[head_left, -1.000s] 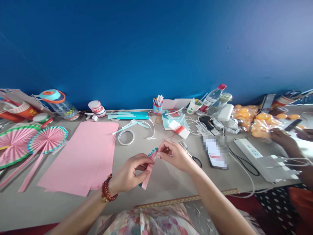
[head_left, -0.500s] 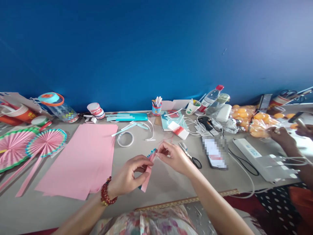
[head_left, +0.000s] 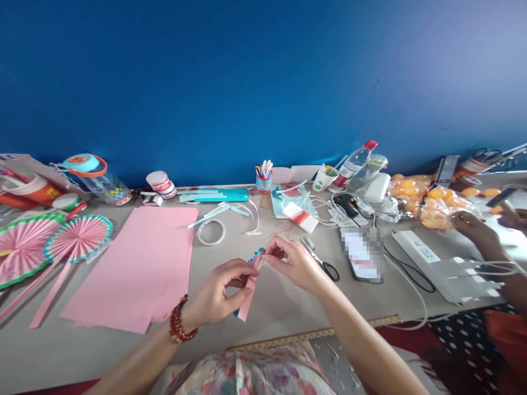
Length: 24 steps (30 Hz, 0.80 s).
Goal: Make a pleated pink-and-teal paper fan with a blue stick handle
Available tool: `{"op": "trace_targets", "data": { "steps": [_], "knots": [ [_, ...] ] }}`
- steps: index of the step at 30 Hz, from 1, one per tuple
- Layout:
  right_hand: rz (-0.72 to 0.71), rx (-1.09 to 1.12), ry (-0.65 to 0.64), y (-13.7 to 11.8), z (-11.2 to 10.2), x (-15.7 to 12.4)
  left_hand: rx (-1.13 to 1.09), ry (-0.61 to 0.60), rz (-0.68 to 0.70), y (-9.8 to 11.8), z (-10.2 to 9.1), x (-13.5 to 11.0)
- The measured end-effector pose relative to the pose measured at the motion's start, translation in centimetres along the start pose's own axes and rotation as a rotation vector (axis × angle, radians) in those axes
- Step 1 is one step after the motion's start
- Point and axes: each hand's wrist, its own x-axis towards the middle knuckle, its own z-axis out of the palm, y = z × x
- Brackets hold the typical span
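My left hand, with a red bead bracelet on the wrist, pinches a folded pink paper strip with a teal edge a little above the grey table. My right hand pinches the top end of the same folded strip, fingers pressed together. A thin red thread runs from the strip's top toward the back of the table. Small scissors lie just right of my right hand.
A pink paper stack lies to the left, with two pink pleated fans beyond it. A tape ring, phone, power strip, bottles, cups and a bag of orange balls crowd the back. Another person's hands work at the far right.
My hands stay pinched on the folded strip with only slight finger shifts. The other person's hands at the right have moved a little.
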Motion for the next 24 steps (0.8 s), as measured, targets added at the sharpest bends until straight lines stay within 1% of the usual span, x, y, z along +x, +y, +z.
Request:
{"op": "trace_targets", "data": {
  "steps": [17,20,24],
  "knots": [
    [-0.061,-0.071,0.060,0.9,1.0,-0.1,-0.004,0.024,0.017,0.2,0.2,-0.1],
    [-0.034,-0.058,0.090,1.0,1.5,-0.2,0.019,0.031,0.022,0.0,0.2,-0.1],
    [0.036,-0.017,0.141,1.1,2.4,-0.4,0.026,0.032,0.026,-0.4,0.1,-0.1]
  ]
}}
